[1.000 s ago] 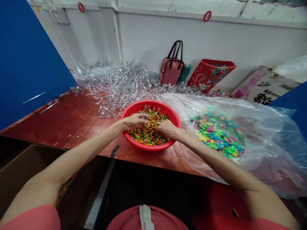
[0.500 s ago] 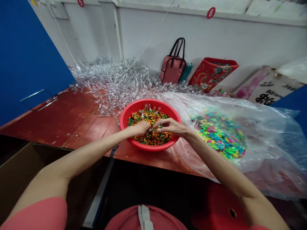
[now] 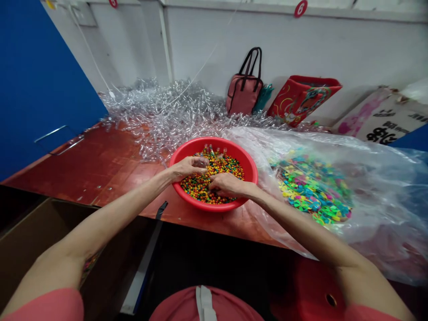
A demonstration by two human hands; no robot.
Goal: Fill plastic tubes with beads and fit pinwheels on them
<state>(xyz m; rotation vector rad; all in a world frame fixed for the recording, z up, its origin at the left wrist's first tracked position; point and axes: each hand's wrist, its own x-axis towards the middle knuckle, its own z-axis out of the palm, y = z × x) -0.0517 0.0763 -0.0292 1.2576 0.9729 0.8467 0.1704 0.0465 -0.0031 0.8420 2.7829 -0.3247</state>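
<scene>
Evidently, all the handling centres on a red basin (image 3: 214,207) of coloured beads (image 3: 233,167) at mid-frame.
I see the left hand (image 3: 187,167) pinching a clear piece (image 3: 201,162) over the beads, probably to steady it; the right hand (image 3: 227,184) curls its fingers into them, gripping what I cannot tell. The basin sits near the edge of the reddish tabletop (image 3: 110,167), presumably for easy reach. Behind, upper left of centre, clear plastic pieces (image 3: 177,104) lie heaped before a white wall (image 3: 200,40).
</scene>
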